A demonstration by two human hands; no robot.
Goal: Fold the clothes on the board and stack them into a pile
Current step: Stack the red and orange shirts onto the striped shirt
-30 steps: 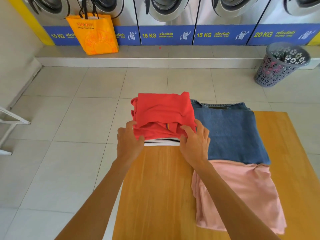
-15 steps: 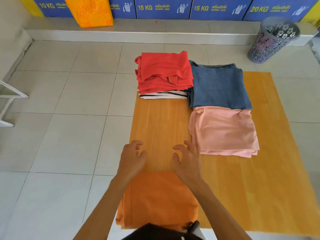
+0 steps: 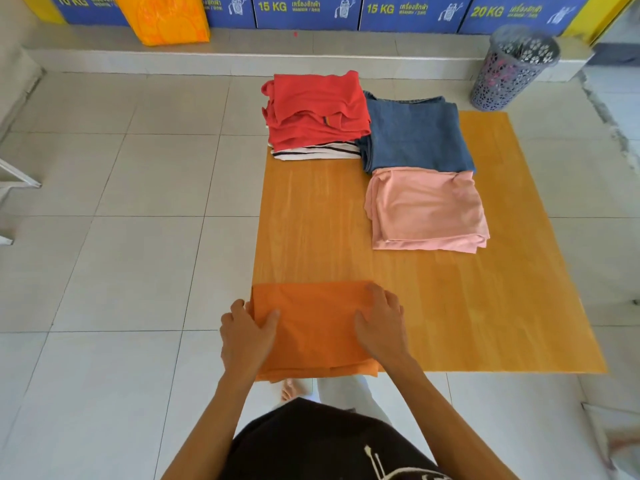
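A folded orange garment (image 3: 317, 329) lies at the near left corner of the wooden board (image 3: 450, 306). My left hand (image 3: 247, 336) grips its left edge, thumb on top. My right hand (image 3: 381, 323) rests on its right side, fingers curled over the far right corner. At the board's far left corner a folded red garment (image 3: 317, 109) tops a pile, with a black-and-white striped piece (image 3: 318, 153) under it. Folded blue jeans (image 3: 417, 136) lie to the right of that pile, and a folded pink garment (image 3: 427, 209) sits in front of the jeans.
The board lies on a pale tiled floor. A grey perforated laundry basket (image 3: 512, 67) stands past its far right corner. An orange bag (image 3: 162, 19) leans on the blue washer bases along the far step. A white metal frame (image 3: 14, 178) juts in at the left.
My hands left the red garment on the far pile and drew back to the near edge, where they now hold the orange garment. The view tilted down toward me.
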